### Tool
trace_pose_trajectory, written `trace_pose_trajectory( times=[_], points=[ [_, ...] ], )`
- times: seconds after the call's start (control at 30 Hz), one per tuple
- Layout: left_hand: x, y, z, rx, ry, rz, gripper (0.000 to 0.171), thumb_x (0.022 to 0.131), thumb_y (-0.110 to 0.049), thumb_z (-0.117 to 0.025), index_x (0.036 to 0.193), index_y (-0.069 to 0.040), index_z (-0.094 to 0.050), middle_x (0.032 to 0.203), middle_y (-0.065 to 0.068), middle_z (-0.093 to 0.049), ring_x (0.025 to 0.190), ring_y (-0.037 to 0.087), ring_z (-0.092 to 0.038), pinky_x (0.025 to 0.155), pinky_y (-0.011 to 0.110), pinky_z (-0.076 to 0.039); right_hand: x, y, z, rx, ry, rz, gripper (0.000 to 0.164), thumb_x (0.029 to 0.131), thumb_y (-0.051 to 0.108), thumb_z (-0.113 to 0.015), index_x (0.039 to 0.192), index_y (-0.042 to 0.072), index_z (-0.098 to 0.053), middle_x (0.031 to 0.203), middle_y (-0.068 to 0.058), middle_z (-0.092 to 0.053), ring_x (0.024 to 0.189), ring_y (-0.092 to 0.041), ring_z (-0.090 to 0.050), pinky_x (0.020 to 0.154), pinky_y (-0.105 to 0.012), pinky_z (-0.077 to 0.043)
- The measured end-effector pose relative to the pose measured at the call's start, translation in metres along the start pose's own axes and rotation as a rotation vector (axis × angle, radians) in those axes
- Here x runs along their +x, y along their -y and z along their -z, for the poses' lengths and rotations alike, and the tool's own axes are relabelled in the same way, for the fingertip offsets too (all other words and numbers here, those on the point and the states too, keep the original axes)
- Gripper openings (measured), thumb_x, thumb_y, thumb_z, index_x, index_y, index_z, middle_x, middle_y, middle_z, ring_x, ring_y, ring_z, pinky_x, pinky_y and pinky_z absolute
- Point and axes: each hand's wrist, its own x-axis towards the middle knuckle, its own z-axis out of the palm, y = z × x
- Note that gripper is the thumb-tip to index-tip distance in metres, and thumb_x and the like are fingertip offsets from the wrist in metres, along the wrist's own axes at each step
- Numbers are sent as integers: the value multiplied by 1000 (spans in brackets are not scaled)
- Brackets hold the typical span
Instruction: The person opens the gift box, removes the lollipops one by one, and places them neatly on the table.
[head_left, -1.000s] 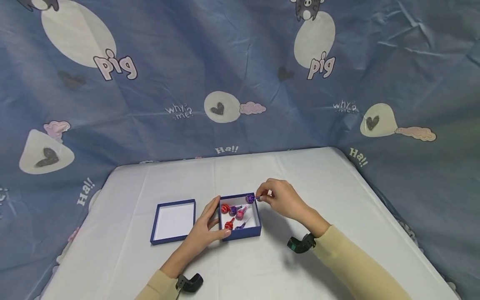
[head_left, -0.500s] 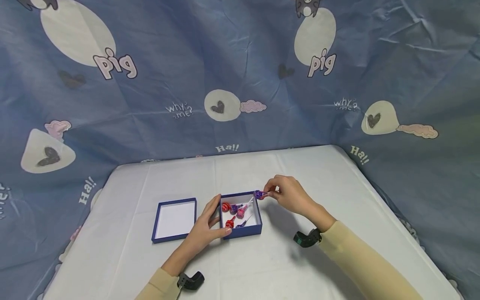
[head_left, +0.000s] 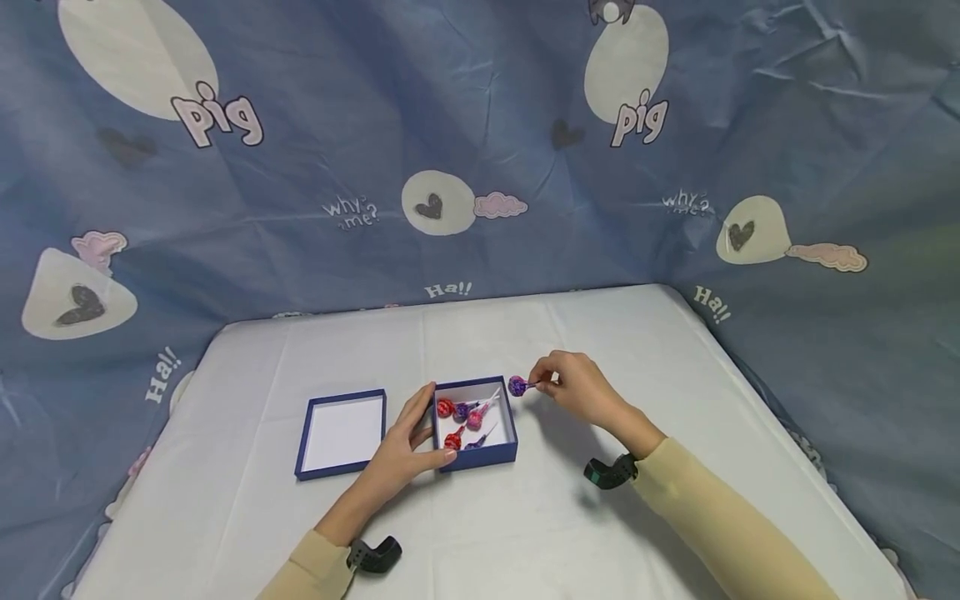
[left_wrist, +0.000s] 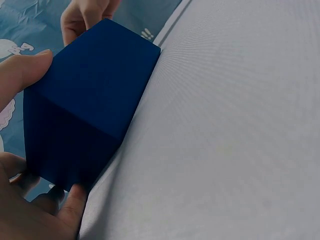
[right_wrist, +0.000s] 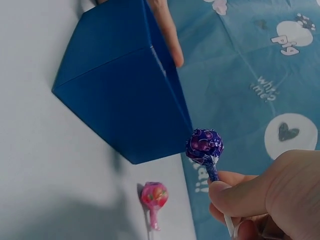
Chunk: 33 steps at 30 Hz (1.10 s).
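Overhead, the head camera shows the right hand (head_left: 581, 390) pinching the stick of a purple lollipop (head_left: 517, 385) just past the far right corner of the open blue box (head_left: 480, 457), while the left hand (head_left: 405, 442) curls round the box's left wall, thumb at the near edge. More lollipops (head_left: 463, 419) lie inside, and the lid (head_left: 341, 433) sits just left on the white table (head_left: 525, 533). A judgement: the grip is only a fingertip pinch on a thin stick, so the sweet could swivel or slip out and roll off the cloth. From the left wrist, the left hand (left_wrist: 25, 200) wraps the dark box (left_wrist: 85, 115), thumb on top, fingers below. From the right wrist, thumb and forefinger of the right hand (right_wrist: 270, 200) nip the stick beneath the purple lollipop (right_wrist: 204, 144); a pink lollipop (right_wrist: 154, 196) lies on the table beside the box (right_wrist: 120, 100).
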Motion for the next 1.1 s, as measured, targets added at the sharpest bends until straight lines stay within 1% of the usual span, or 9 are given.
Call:
trace_pose_trajectory(
  times=[0.17,0.47,0.63,1.1],
  points=[
    [1,0,0,-1,-4,-4,105,81,-26,-86,160,-40,-18,167,-8,-10,152,19,-15,115,34,-35,-1,-6,-4,4,-7,-6,14,86,5,-78,89,18,-77,83,9,-67,72,-8,-57,65,-30,-49],
    [0,-2,-2,-4,-8,-3,105,81,-26,-86,160,-39,-18,166,-8,-11,152,20,-14,115,35,-35,-3,-18,-13,28,20,-41,15,86,3,-78,88,18,-77,83,8,-68,70,-8,-57,64,-30,-49],
    [0,-2,-2,-3,-8,-6,105,81,-25,-86,160,-40,-18,166,-9,-12,152,21,-15,115,36,-35,-4,-24,-19,39,23,-45,16,85,1,-77,87,17,-76,84,7,-69,72,-10,-57,65,-31,-48],
    [-1,-4,-1,-2,-8,2,105,81,-26,-86,160,-40,-18,167,-9,-11,152,20,-14,115,36,-35,-5,-30,-31,62,57,-75,17,85,-2,-75,87,15,-76,83,7,-68,73,-11,-56,67,-32,-49]
  ],
)
